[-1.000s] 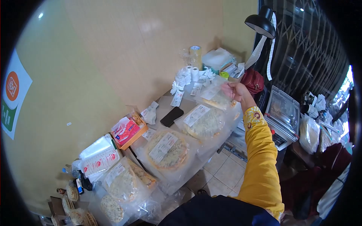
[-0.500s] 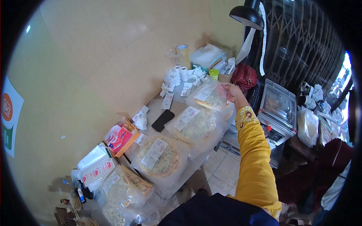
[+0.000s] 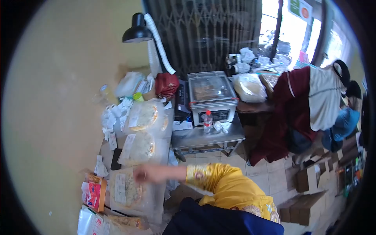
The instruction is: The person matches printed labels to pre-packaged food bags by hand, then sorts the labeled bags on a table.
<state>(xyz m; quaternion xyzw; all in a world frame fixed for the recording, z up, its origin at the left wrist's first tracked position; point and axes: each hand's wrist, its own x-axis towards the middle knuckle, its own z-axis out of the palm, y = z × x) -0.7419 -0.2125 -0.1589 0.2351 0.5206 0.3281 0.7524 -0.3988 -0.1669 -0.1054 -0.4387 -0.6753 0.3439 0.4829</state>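
My right hand [image 3: 150, 173], in a yellow sleeve, is over the right part of a packed pizza [image 3: 127, 192] with a white label. Motion smears its fingers, so neither their pose nor any touch on the bag can be made out. Further along the table lie another bagged pizza [image 3: 139, 147] and, at the far end, a bagged pizza [image 3: 144, 116] overlapping one more. Each is flat in a clear bag. My left hand is out of view.
A vacuum sealer [image 3: 213, 88] stands on a metal table [image 3: 203, 139] with a red-capped bottle [image 3: 208, 122]. Along the wall are a black phone [image 3: 116, 158], a tissue box [image 3: 93, 192] and crumpled paper. A black lamp [image 3: 137, 31] overhangs the far end.
My right hand has left the far pizza and come back toward me over a nearer one. My view has turned to the right, bringing the sealer and hanging clothes further in.
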